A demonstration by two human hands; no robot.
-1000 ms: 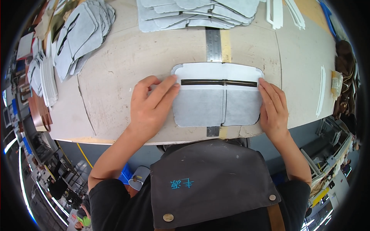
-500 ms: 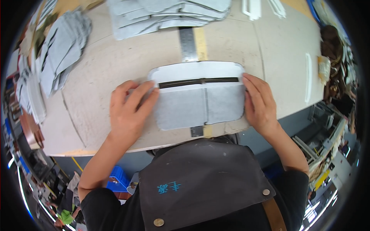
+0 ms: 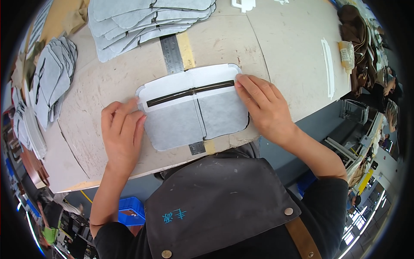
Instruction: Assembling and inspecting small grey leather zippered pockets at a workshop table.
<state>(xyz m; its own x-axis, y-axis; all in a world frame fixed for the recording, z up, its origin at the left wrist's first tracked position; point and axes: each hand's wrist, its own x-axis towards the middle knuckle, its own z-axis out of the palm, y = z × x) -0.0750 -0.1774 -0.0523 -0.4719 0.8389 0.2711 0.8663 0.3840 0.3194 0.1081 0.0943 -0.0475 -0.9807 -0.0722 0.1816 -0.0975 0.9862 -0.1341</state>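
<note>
Left hand (image 3: 122, 129) flat, fingers together, pressing the left edge of the grey felt panel (image 3: 195, 116); right hand (image 3: 264, 105) spread flat on its right edge, gripping nothing. Panel lying on a white template (image 3: 172, 84) over a steel ruler (image 3: 171, 54), near the desk (image 3: 280, 47) front edge. Risk: uneven pressure could skew the zipper (image 3: 189, 92) off the template or slide the layers apart. Stacked grey pieces (image 3: 142, 21) beyond.

Worn beige worktable (image 3: 276, 47), blue crate (image 3: 129, 211) on dark floor, cluttered workshop beyond
</note>
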